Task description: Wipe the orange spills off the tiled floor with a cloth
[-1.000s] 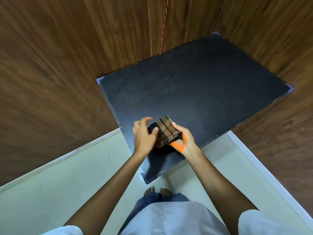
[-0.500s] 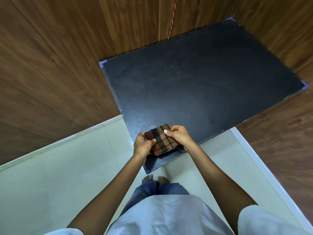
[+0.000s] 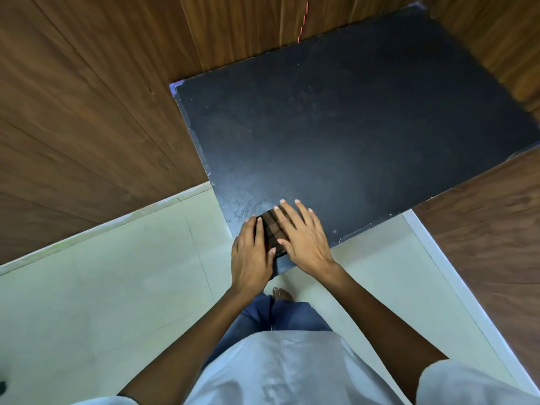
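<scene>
A folded brown plaid cloth (image 3: 270, 232) lies on the near corner of a black tabletop (image 3: 350, 127). My left hand (image 3: 252, 258) rests flat against the cloth's left side, fingers straight. My right hand (image 3: 304, 238) lies flat on top of it with the fingers spread, covering its right half. Neither hand grips the cloth. The pale tiled floor (image 3: 117, 287) below shows no orange spill in the part I can see.
Dark wood panel walls (image 3: 87, 112) close in the table on the left, back and right. A white skirting strip (image 3: 455, 276) runs along the right wall. A thin red cord (image 3: 304, 19) hangs at the back. My bare foot (image 3: 282, 294) stands by the table corner.
The cloth was held up between both hands over the table corner. It has come down onto the tabletop, and both hands have flattened onto it. The orange stain on my right palm is now hidden.
</scene>
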